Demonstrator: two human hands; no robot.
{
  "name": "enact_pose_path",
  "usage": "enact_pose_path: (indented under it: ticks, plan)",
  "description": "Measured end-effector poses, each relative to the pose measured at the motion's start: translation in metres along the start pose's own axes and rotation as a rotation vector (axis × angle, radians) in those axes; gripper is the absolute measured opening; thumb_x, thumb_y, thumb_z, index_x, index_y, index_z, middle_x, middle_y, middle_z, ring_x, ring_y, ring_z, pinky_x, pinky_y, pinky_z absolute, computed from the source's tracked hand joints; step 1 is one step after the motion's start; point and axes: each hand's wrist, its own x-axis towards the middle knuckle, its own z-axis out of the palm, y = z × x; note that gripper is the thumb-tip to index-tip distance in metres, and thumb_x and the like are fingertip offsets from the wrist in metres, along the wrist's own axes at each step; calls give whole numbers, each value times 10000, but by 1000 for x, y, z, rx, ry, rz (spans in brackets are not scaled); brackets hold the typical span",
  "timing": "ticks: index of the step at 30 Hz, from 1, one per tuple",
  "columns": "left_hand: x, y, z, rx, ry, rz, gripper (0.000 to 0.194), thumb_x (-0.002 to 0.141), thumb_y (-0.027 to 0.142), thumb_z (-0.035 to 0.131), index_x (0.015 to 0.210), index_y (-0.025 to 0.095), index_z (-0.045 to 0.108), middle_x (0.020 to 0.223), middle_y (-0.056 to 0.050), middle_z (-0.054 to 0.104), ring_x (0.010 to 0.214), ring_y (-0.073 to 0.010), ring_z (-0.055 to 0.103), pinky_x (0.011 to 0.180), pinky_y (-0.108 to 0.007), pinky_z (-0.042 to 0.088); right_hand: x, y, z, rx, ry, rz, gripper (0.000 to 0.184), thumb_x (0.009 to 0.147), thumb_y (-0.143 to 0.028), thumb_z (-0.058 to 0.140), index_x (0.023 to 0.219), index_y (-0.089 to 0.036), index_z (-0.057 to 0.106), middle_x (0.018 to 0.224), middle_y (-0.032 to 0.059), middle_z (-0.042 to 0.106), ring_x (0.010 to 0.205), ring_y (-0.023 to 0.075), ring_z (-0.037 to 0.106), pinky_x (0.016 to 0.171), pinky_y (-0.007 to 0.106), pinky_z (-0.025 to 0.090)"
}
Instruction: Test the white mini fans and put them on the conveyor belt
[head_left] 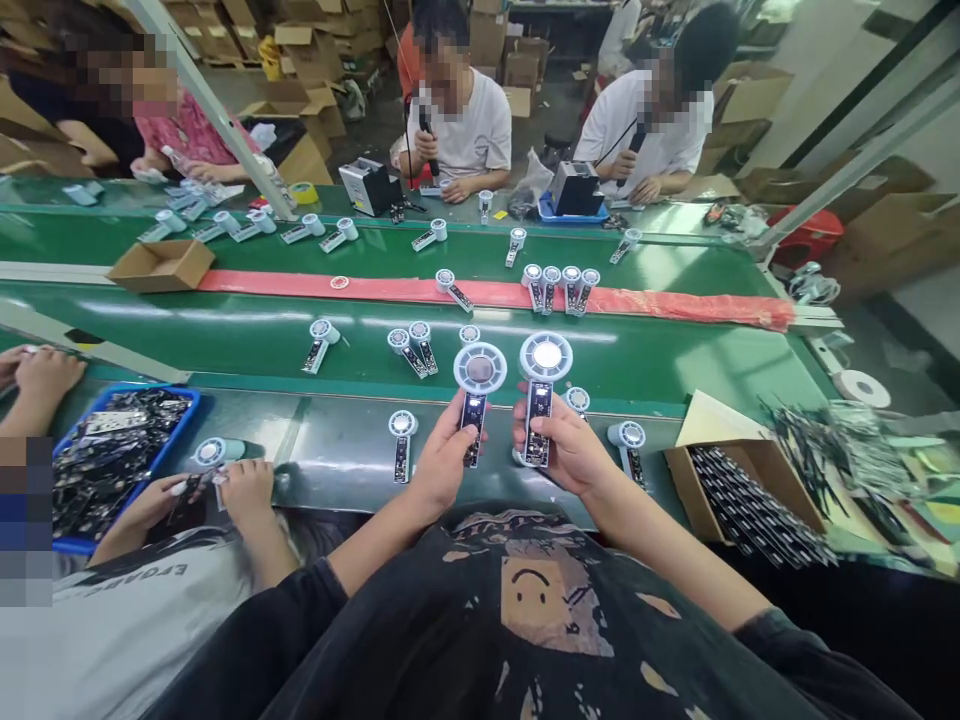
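Observation:
My left hand (444, 458) is closed around the handle of a pale blue handheld fan (480, 368), thumb on the black circuit board in its open handle. Beside it, my right hand (576, 445) grips a second handheld fan (546, 356) the same way, its thumb over the lower board. Both fans are upright, round heads facing me, a small gap between them. On the bench around my hands lie more fans: one (402, 424) to the left, another (631, 434) to the right, and one (577, 400) partly behind my right hand.
A green conveyor (247, 345) with several fans runs ahead, split by a red strip (390, 290). At right stands a carton (686, 490) of black strips. Left, a co-worker's hands (247, 492) work near a blue tray (193, 400). People sit across the belt.

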Motion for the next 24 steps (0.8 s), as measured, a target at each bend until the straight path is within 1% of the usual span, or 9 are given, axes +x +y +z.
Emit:
enact_pose_path:
  ticks: [2, 6, 10, 13, 16, 18, 21, 24]
  plan:
    - [1, -1, 7, 27, 29, 8, 637, 800, 366, 599, 1421, 240, 534, 1213, -91, 666, 838, -192, 581, 736, -347, 499, 6, -4, -8, 5, -34, 8, 472, 592, -248, 796, 1032, -258, 623, 792, -50, 649, 600, 121, 595, 545, 247, 505]
    - [5, -4, 23, 3, 94, -24, 633, 788, 359, 574, 1410, 243, 547, 1232, -90, 677, 828, -197, 599, 703, -350, 507, 17, -11, -25, 25, -103, 51, 487, 615, -317, 792, 1064, -262, 614, 844, -24, 660, 656, 149, 619, 579, 280, 531]
    - [9, -5, 36, -20, 174, -54, 668, 758, 352, 562, 1412, 220, 532, 1203, -94, 689, 791, -192, 593, 674, -345, 498, 26, -16, -40, 67, -115, 107, 500, 592, -325, 782, 1057, -261, 610, 850, -17, 652, 671, 157, 617, 602, 300, 538]
    - [11, -6, 44, -7, 193, -71, 644, 764, 348, 555, 1392, 205, 538, 1179, -100, 688, 790, -191, 591, 675, -344, 494, 31, -19, -48, 74, -127, 140, 505, 586, -314, 774, 1060, -262, 608, 845, -18, 645, 668, 159, 610, 598, 303, 530]
    - [13, -9, 50, 24, 205, -89, 618, 790, 347, 536, 1390, 199, 529, 1153, -105, 689, 802, -195, 596, 692, -349, 498, 36, -22, -55, 64, -158, 165, 509, 597, -303, 766, 1077, -262, 600, 862, -11, 642, 682, 164, 610, 610, 310, 532]
    - [14, -11, 53, 26, 239, -103, 632, 797, 353, 548, 1409, 200, 507, 1153, -102, 689, 807, -195, 601, 699, -350, 506, 40, -23, -59, 55, -173, 176, 509, 607, -301, 761, 1087, -262, 595, 866, -12, 640, 685, 163, 612, 618, 314, 536]
    - [15, -15, 56, 23, 300, -115, 640, 797, 367, 575, 1415, 217, 500, 1198, -93, 682, 805, -189, 608, 691, -347, 523, 46, -25, -62, 35, -186, 189, 492, 629, -290, 748, 1094, -267, 588, 860, -22, 642, 673, 154, 612, 614, 310, 534]
    - [16, -18, 58, 12, 334, -132, 643, 801, 372, 578, 1419, 217, 493, 1233, -94, 678, 802, -184, 618, 683, -338, 532, 52, -25, -64, 22, -197, 200, 469, 646, -260, 741, 1091, -269, 590, 845, -33, 645, 641, 138, 603, 590, 284, 513]
